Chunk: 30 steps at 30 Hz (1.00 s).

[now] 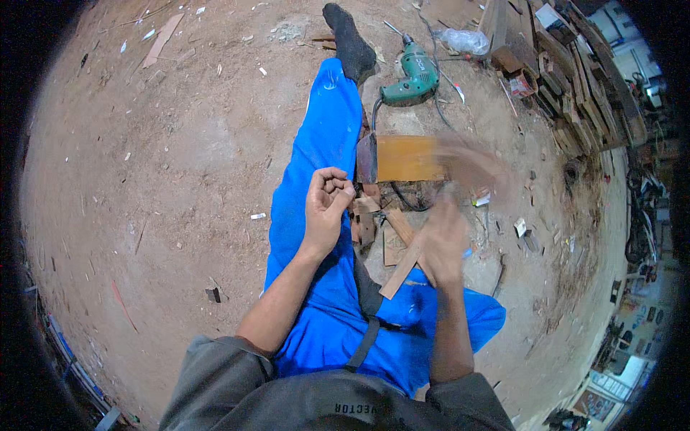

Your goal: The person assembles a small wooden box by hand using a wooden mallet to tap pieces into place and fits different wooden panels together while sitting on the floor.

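While the rectangular ochre wooden block (pixel 410 159) seems unfinished, the left hand (pixel 328 212) has fingers curled together; the blurred right hand (pixel 442 241) I cannot tell.

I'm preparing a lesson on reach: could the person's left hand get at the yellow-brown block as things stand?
Probably yes: the left hand is near the yellow-brown block, whose left part looks uncovered, though a dark piece lies between.

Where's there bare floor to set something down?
Mostly bare: dirt floor left of the outstretched blue trouser leg, with small scraps. Crowded: right of that leg, with green drill, orange-brown block, wood strips and, farther right, stacked boards.
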Each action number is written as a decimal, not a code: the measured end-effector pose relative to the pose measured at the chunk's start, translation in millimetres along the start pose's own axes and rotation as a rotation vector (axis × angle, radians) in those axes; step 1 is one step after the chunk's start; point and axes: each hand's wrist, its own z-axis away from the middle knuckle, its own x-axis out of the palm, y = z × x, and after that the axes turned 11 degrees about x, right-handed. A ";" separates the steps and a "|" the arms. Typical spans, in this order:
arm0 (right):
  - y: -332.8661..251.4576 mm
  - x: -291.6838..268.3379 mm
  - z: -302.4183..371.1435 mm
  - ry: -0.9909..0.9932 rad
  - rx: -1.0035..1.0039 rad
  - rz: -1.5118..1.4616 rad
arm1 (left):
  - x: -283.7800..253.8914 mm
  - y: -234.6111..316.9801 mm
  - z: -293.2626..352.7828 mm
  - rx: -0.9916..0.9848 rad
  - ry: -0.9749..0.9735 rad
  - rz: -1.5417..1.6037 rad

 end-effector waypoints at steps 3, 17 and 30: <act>5.0 19.0 8.2 -0.196 0.284 0.315 | 0.3 0.7 -0.2 0.001 0.004 -0.039; -115.7 -34.0 -25.2 0.056 0.346 -0.184 | 19.3 7.8 -7.9 0.302 -0.171 -0.667; 11.4 -26.3 5.4 -0.139 0.474 0.231 | 7.7 -12.6 -66.5 0.283 -0.499 -0.777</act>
